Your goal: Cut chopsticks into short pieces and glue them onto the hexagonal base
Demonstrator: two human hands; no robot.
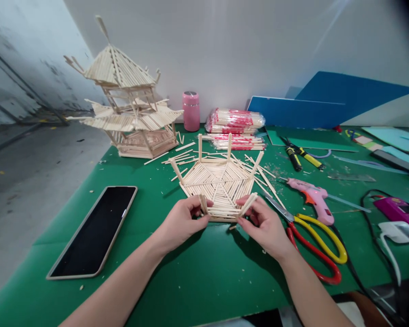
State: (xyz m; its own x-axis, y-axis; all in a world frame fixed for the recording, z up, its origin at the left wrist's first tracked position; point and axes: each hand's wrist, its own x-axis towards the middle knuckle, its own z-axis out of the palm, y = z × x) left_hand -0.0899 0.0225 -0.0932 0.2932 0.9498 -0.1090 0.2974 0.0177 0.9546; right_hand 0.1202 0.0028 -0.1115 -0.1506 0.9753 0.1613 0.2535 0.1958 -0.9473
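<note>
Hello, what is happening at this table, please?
A person holds a hexagonal panel of wooden sticks on the green mat. The left hand and right hand each pinch an upright stick at its near corners. A finished stick pagoda stands behind; a phone, scissors and pink glue gun lie nearby.

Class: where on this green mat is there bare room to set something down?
Free: the near mat between the forearms, and the strip between tablet and left hand. Crowded: right of the right hand, with scissors, glue gun, cables.
</note>
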